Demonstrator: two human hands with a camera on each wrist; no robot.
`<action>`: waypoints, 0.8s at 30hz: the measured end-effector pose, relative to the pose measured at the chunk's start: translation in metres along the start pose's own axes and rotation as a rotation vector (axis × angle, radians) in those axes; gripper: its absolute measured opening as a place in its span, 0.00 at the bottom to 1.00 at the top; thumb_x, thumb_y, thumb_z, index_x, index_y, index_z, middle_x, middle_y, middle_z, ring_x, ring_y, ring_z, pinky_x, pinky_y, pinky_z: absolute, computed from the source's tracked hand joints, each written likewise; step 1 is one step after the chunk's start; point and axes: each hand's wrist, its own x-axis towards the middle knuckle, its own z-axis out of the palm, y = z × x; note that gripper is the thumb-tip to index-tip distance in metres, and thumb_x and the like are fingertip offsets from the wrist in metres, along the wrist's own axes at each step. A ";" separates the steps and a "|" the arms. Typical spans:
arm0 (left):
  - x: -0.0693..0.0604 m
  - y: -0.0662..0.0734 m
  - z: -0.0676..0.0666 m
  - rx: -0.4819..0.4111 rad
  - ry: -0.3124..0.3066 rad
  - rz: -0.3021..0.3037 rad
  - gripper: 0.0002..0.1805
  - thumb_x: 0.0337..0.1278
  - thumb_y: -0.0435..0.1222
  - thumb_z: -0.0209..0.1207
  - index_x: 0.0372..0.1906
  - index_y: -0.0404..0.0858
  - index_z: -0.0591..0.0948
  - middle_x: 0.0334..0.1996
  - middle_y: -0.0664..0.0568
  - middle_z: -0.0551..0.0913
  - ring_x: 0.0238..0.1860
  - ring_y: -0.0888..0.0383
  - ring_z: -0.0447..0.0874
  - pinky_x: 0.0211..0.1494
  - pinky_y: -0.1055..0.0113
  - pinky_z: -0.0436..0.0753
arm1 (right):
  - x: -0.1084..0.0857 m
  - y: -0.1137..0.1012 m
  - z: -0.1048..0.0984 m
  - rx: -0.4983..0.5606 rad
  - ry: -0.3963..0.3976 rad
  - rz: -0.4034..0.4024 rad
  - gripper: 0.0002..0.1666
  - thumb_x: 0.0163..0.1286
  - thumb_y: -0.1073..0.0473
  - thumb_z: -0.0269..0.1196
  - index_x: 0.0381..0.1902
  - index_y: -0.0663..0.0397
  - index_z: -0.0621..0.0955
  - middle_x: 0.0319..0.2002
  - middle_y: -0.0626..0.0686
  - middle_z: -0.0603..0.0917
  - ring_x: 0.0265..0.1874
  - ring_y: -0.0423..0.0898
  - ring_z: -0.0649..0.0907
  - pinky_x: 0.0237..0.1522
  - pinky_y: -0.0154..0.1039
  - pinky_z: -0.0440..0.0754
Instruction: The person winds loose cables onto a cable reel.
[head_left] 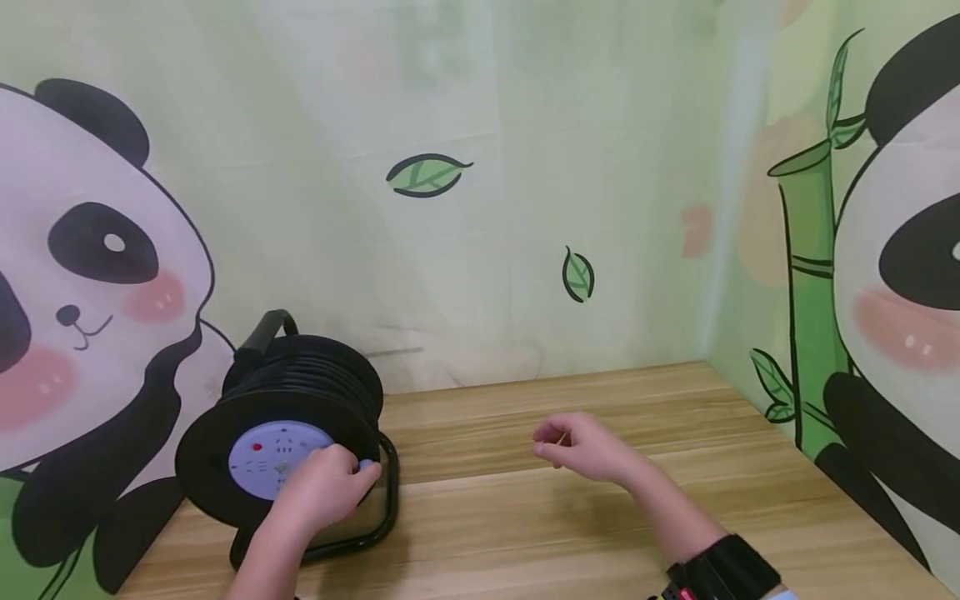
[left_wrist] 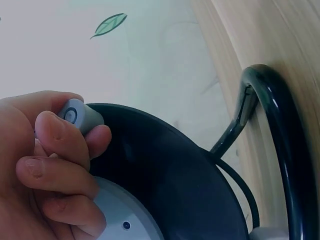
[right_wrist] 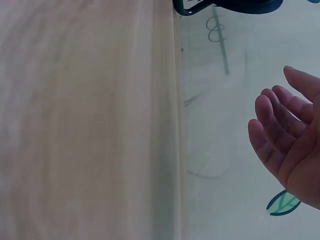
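Observation:
A black cable reel (head_left: 303,367) with cable wound round its drum stands on the left of the wooden table. Its front carries a pale round socket panel (head_left: 251,471) with a red button. In the head view my left hand (head_left: 326,487) is over the right part of that panel. Seen from the left wrist, its thumb and fingers pinch a small grey-blue crank knob (left_wrist: 92,116) near the rim of the black disc (left_wrist: 145,155). My right hand (head_left: 583,447) hovers over the table, right of the reel, fingers loosely curled and holding nothing.
A black tubular stand (head_left: 393,492) supports the reel, and a carrying handle (head_left: 262,333) rises at its top. The wooden table (head_left: 480,533) meets a printed cloth backdrop (head_left: 480,317) with pandas and leaves. A black band (head_left: 723,575) circles the right wrist.

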 end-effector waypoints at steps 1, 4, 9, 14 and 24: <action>0.000 -0.001 0.000 0.003 -0.006 -0.001 0.26 0.68 0.46 0.57 0.13 0.40 0.74 0.10 0.53 0.77 0.15 0.55 0.73 0.24 0.62 0.68 | -0.001 0.002 0.000 -0.002 0.002 0.004 0.13 0.74 0.55 0.64 0.48 0.59 0.83 0.37 0.49 0.84 0.32 0.48 0.84 0.35 0.40 0.82; 0.001 -0.004 0.001 0.008 -0.029 -0.002 0.26 0.67 0.46 0.57 0.12 0.40 0.76 0.08 0.54 0.75 0.15 0.55 0.73 0.24 0.62 0.68 | -0.003 0.008 -0.002 0.000 0.000 0.019 0.13 0.74 0.54 0.64 0.48 0.59 0.83 0.37 0.49 0.83 0.31 0.48 0.84 0.35 0.41 0.82; 0.001 -0.009 0.003 0.015 -0.079 0.001 0.27 0.66 0.46 0.58 0.10 0.39 0.77 0.06 0.54 0.73 0.15 0.55 0.73 0.26 0.62 0.70 | -0.009 0.016 -0.004 0.017 -0.003 0.040 0.15 0.75 0.54 0.64 0.49 0.60 0.83 0.38 0.50 0.84 0.32 0.48 0.84 0.35 0.41 0.83; 0.002 -0.015 0.004 0.023 -0.143 -0.012 0.29 0.67 0.48 0.59 0.10 0.39 0.77 0.07 0.53 0.74 0.16 0.55 0.74 0.28 0.62 0.71 | -0.014 0.019 -0.011 0.048 0.005 0.065 0.15 0.74 0.55 0.64 0.50 0.60 0.82 0.38 0.52 0.84 0.32 0.50 0.83 0.33 0.42 0.83; 0.000 -0.028 0.004 0.063 -0.196 -0.040 0.30 0.68 0.49 0.59 0.11 0.38 0.78 0.08 0.52 0.75 0.17 0.55 0.74 0.29 0.62 0.73 | -0.019 0.021 -0.027 0.079 0.040 0.125 0.18 0.75 0.53 0.64 0.53 0.61 0.82 0.38 0.53 0.84 0.34 0.53 0.84 0.33 0.44 0.84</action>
